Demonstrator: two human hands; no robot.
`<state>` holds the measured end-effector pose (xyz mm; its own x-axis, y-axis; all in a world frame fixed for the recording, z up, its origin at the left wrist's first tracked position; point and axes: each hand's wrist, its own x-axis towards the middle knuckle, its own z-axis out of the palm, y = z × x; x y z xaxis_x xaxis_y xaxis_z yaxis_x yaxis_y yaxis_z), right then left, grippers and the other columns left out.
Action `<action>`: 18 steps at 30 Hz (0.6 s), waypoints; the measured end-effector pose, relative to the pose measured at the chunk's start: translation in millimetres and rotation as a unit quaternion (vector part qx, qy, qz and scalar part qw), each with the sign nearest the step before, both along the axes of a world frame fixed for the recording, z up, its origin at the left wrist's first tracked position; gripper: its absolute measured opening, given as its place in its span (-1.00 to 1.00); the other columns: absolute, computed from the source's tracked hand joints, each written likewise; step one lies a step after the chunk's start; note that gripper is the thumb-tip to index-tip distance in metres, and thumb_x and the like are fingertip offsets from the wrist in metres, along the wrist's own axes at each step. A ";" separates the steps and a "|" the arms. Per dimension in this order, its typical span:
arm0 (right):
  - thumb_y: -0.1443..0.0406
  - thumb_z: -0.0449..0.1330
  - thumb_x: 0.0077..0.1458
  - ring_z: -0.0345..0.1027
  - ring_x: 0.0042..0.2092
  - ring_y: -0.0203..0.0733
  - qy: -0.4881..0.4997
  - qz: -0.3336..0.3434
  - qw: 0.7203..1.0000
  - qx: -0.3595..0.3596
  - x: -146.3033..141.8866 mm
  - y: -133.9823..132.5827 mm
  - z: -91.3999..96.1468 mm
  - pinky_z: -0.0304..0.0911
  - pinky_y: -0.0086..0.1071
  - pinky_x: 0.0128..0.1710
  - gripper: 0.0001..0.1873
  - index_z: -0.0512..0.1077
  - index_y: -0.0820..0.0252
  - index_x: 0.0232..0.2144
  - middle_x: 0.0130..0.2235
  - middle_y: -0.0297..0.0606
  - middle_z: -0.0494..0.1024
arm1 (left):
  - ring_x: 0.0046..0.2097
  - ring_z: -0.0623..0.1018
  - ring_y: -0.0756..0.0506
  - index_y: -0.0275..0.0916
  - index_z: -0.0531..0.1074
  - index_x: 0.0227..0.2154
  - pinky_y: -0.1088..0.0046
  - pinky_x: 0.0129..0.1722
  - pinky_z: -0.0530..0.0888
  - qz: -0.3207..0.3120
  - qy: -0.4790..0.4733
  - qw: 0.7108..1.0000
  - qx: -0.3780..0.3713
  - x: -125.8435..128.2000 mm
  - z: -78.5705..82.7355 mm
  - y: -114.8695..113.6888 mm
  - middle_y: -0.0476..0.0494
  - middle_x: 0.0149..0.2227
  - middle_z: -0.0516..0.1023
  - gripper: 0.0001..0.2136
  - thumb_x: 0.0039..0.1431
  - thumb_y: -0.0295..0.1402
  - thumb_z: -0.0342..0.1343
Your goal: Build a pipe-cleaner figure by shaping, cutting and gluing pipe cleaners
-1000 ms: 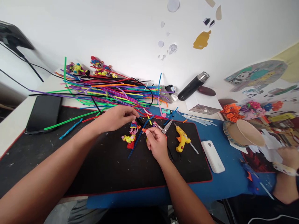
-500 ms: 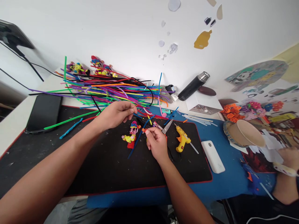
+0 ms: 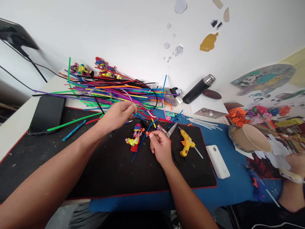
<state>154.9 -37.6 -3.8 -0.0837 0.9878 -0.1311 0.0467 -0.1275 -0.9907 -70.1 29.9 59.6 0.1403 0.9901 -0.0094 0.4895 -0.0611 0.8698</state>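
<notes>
My left hand (image 3: 119, 113) reaches forward to the near edge of a big pile of coloured pipe cleaners (image 3: 111, 90), with its fingers curled and pinched on strands there. My right hand (image 3: 160, 144) rests on the black mat (image 3: 95, 168), thumb and fingers pinching a small orange coil (image 3: 147, 133) joined to a blue pipe cleaner (image 3: 140, 143). Just left of that hand a little pipe-cleaner figure (image 3: 134, 138) in yellow, red and pink lies on the mat.
Scissors (image 3: 166, 130), a yellow glue gun (image 3: 186, 143) and a white power bank (image 3: 218, 160) lie to the right. A black phone (image 3: 46, 114) lies at the far left. A dark flask (image 3: 199, 88) lies by the wall. Another person's hand (image 3: 294, 165) works with paper cups at the right edge.
My left hand has lifted off the mat near the figure and moved a little forward into the edge of the pipe-cleaner pile. My right hand has stayed put.
</notes>
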 end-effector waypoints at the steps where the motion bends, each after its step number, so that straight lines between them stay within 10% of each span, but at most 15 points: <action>1: -0.07 0.33 0.20 0.09 -0.69 -0.38 0.001 -0.001 1.000 0.001 0.0 -0.2 0.3 0.01 -0.47 -0.67 -0.59 0.44 0.13 -0.32 -0.67 -0.57 0.26 | -0.52 0.26 -0.03 -0.15 0.28 -0.47 0.40 -0.49 0.21 0.004 0.007 1.000 0.007 0.7 1.0 -0.6 0.05 -0.56 0.32 -0.65 0.34 -0.03 -0.06; 9: -0.03 0.34 0.21 0.09 -0.69 -0.40 0.010 -0.001 1.000 0.003 -1.0 -1.2 0.5 0.00 -0.47 -0.67 -0.62 0.44 0.14 -0.32 -0.66 -0.58 0.26 | -0.46 0.06 0.00 -0.12 -0.02 -0.55 0.39 -0.42 0.09 0.057 -0.018 0.997 0.054 -1.1 -0.6 1.2 0.11 -0.55 0.00 -0.60 0.12 -0.18 0.14; 18: -0.06 0.34 0.20 0.09 -0.69 -0.40 0.004 -0.001 1.000 -0.001 -0.6 -0.6 0.5 0.02 -0.48 -0.67 -0.59 0.44 0.14 -0.32 -0.66 -0.58 0.26 | -0.44 0.35 -0.03 -0.20 0.48 -0.34 0.43 -0.39 0.27 0.018 -0.040 0.999 0.009 -3.4 -14.8 8.3 0.08 -0.49 0.39 -0.82 0.01 -0.24 0.18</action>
<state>154.2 -38.2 -3.3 -0.0831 0.9878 -0.1317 0.0389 -0.1289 -0.9909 -73.5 38.3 44.8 0.1046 0.9944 0.0179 0.4214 -0.0606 0.9049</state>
